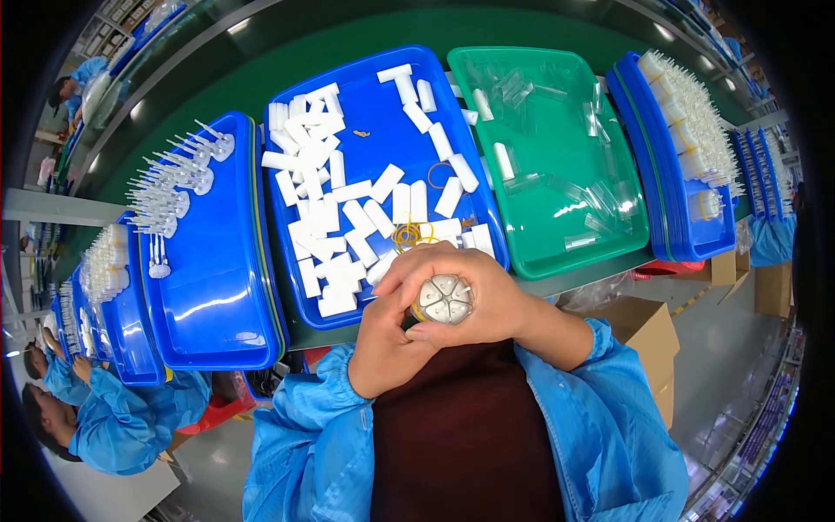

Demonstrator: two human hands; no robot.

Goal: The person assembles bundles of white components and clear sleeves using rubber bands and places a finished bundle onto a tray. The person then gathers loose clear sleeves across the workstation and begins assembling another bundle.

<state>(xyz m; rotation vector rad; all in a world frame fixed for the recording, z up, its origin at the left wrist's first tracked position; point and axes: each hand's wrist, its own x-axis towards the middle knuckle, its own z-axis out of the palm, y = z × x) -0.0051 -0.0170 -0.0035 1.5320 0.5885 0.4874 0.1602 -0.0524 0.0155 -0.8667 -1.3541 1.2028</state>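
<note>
Both hands are wrapped round a bundle of white plastic pieces (444, 299), whose wedge-shaped ends face me and fit together into a circle. A bit of yellow shows along the bundle's left side, perhaps a rubber band. My left hand (384, 337) closes on it from the left and my right hand (494, 297) from the right; the fingers hide its length. Just beyond my fingers, yellow rubber bands (410, 235) lie in a blue tray (383, 104) among many white cylindrical tubes (323, 215).
A green tray (565, 104) of clear plastic sleeves stands on the right. Farther right, stacked blue trays (645, 174) carry banded white bundles (687, 113). On the left, another blue tray (213, 300) holds thin-stemmed white pieces (178, 187). Co-workers (122, 418) sit at left; a cardboard box (639, 339) is below right.
</note>
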